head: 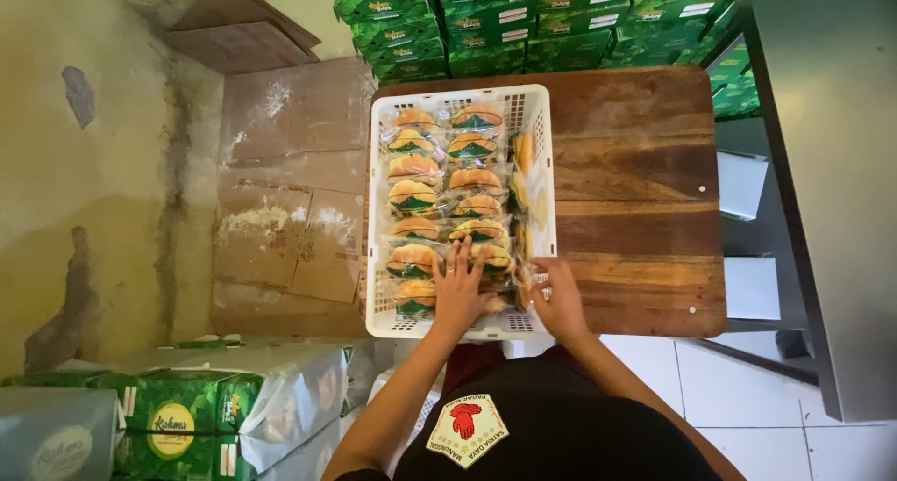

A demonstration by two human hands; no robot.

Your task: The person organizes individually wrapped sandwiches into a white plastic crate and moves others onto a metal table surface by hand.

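- I see a brown wooden table (645, 191) filling the middle of the view, its long side running left to right; a grey cabinet (827, 191) stands just beside it on the right and a stained wall (93, 163) lies well off to the left.
- Flattened cardboard (290, 182) lies between wall and table, dusted white in patches.
- Green boxes (523, 18) are stacked in rows along the table's far edge (too many and too cropped for me to count), and more green packs in clear wrap (215, 411) sit at the near left.
- One white slotted crate (537, 116) rests on the table's left part, long axis running away from me, its near end overhanging the table edge.
- Inside it, wrapped buns (412, 197) lie flat in two columns along the crate's length; I count about seven in the left column and six in the right, plus a few standing on edge along the right wall.
- My left hand (460, 289) lies spread, fingers released, flat on the nearest buns, pointing away from me.
- My right hand (559, 299) is curled at the crate's near right corner, touching the edge-standing packs; I cannot tell whether it actually grips one.
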